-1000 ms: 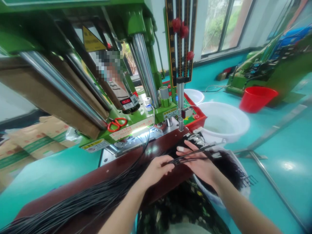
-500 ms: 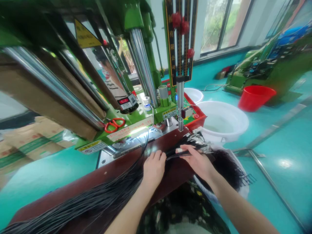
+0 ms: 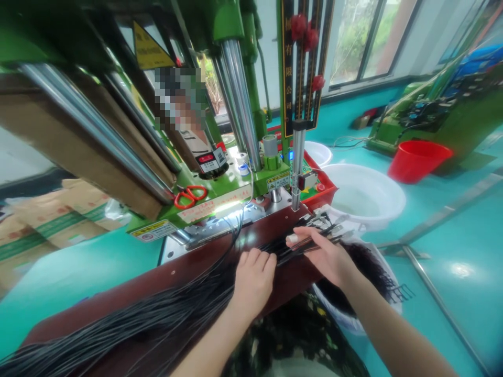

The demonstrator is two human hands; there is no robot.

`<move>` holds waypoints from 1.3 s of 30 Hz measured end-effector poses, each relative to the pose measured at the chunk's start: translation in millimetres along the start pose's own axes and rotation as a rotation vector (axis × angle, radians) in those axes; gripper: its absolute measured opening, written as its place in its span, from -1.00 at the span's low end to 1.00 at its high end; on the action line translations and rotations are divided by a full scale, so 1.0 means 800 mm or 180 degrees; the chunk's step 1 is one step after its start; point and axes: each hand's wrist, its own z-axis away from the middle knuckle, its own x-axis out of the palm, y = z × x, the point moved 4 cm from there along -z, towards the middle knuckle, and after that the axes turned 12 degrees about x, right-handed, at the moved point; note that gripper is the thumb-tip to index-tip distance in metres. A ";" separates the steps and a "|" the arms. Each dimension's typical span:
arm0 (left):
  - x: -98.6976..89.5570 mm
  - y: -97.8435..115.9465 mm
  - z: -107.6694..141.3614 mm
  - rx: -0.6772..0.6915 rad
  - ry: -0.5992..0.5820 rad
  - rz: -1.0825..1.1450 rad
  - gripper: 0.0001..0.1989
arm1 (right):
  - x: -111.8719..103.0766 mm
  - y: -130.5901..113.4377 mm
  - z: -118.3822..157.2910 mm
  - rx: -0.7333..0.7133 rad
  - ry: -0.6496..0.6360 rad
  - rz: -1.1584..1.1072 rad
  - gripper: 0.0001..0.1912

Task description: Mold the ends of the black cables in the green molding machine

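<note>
Dozens of thin black cables [image 3: 129, 314] lay in a loose, stringy swath across the smooth, dark red board [image 3: 275, 225], fanned wide at the lower left and drawn narrow toward my hands. My left hand [image 3: 255, 277] was palm down, fingers curled closed over the narrow part. My right hand [image 3: 328, 256], a white wrap on one fingertip, was half curled beside the cable ends; strands ran along its fingers, but I couldn't tell how firmly it gripped them. Just past it, flat silvery tips [image 3: 322, 225] bunched by the board's right end.

A few cables curved up toward the pale metal plate [image 3: 210, 233], which was drilled with round holes and ran along the board's far edge. Over it stood the glossy green press [image 3: 220, 193] with its polished round columns [image 3: 241, 104]; scissors [image 3: 190, 197] with orange loop handles rested on its ledge.

Between my left hand and the plate, a strip of red board gave some room. On the near side, the board's edge slanted close below my hands. To the right, room was tighter: a white bin [image 3: 346, 322] of tangled black pieces sat right under my right forearm.
</note>
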 end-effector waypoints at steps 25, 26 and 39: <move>0.062 0.079 -0.030 -0.3111 0.0356 0.6150 -0.64 | 0.010 -0.061 -0.021 0.0785 -0.0257 0.2362 -0.68; 0.063 0.077 -0.032 -0.3107 0.0422 0.6241 -0.65 | 0.009 -0.065 -0.019 0.0716 -0.0142 0.2449 -0.68; 0.066 0.070 -0.046 -0.2928 0.0149 0.6212 -0.64 | -0.036 -0.059 -0.001 0.0059 0.0398 0.2256 -0.65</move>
